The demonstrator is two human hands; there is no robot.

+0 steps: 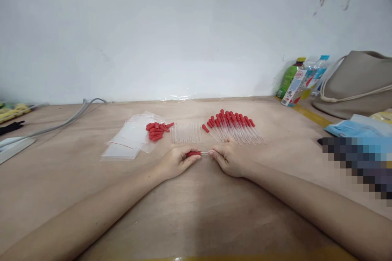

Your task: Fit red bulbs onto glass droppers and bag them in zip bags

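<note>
Between my fingers my left hand [179, 163] pinches a red rubber dropper bulb [194, 153]. A thin glass pipette tube [204, 153] runs from the bulb's open end to my right hand [226, 158], whose fingers are closed on it. Bulb and tube lie in one line, level above the table; whether the tube is inside the bulb I cannot tell. Behind my left hand is a pile of loose red bulbs [156, 131]. Bare glass tubes [186, 132] lie side by side in the middle. Behind my right hand, droppers with red bulbs fitted [234, 124] form a fan.
Clear zip bags [122, 140] lie under and left of the loose bulbs. A grey cable [73, 118] crosses the left side. At the right stand drink bottles [294, 79] and a grey-beige bag [358, 85], with a blue packet [358, 130] in front.
</note>
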